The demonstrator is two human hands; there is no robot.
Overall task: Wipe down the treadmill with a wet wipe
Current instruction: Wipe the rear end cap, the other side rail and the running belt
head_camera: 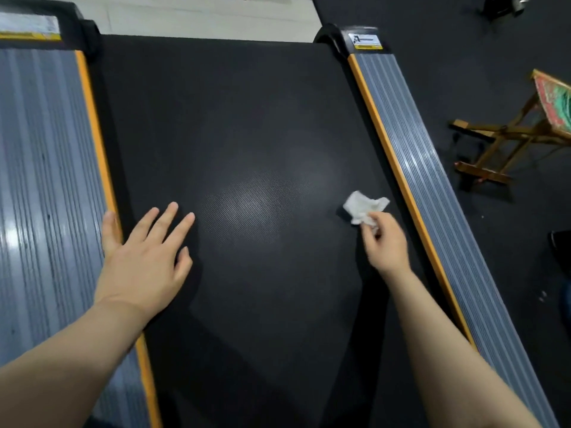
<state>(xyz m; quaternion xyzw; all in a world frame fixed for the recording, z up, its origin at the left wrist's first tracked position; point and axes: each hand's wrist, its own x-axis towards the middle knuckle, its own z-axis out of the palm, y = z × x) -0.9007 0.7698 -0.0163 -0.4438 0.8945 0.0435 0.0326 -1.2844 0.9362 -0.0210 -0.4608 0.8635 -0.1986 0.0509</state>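
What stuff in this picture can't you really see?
- Head view: the sticker on the right side rail is too small to read.
- The wooden folding chair is cut off by the right edge.
- The right hand is blurred; its fingers hide part of the wet wipe.
- The left hand covers that patch of belt.

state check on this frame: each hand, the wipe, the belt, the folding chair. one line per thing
left hand: open, fingers spread, palm down on the belt near the left rail
right hand: pinching the wipe
wet wipe: crumpled, on the belt's right side
treadmill belt: black, sheen patch at centre
folding chair: on the floor, right of the treadmill
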